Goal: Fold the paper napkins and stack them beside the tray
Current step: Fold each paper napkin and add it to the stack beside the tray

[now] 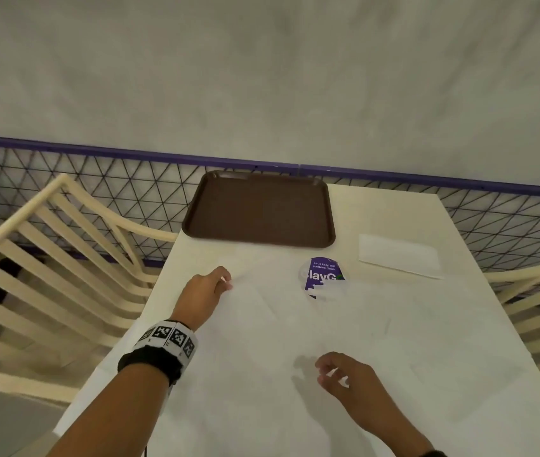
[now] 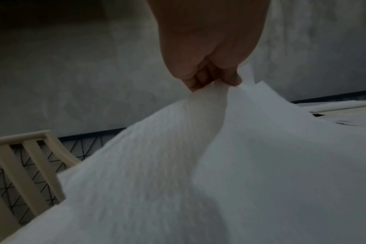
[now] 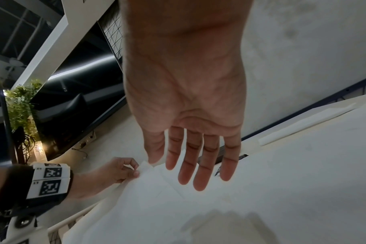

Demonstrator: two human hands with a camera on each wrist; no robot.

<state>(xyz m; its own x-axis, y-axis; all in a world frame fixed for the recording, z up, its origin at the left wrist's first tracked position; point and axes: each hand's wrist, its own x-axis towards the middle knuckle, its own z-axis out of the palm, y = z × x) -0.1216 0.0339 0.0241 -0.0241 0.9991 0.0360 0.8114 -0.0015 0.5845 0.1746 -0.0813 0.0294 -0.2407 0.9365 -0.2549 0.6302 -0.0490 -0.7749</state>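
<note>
A large unfolded white napkin (image 1: 262, 341) lies spread over the near half of the cream table (image 1: 377, 206). My left hand (image 1: 227, 283) pinches its far left corner between thumb and fingers and lifts it a little; the left wrist view shows the raised corner (image 2: 219, 92) held in the fingertips. My right hand (image 1: 328, 372) hovers over the near middle of the napkin and holds nothing; in the right wrist view its fingers (image 3: 198, 165) are straight and spread. A brown tray (image 1: 258, 209) sits empty at the far edge. One folded napkin (image 1: 398, 255) lies to the tray's right.
A round purple sticker (image 1: 323, 275) on the table is partly covered by the napkin's far edge. Cream slatted chairs stand on the left (image 1: 47, 258) and right (image 1: 539, 308). A black wire mesh fence with a purple rail (image 1: 97, 150) runs behind the table.
</note>
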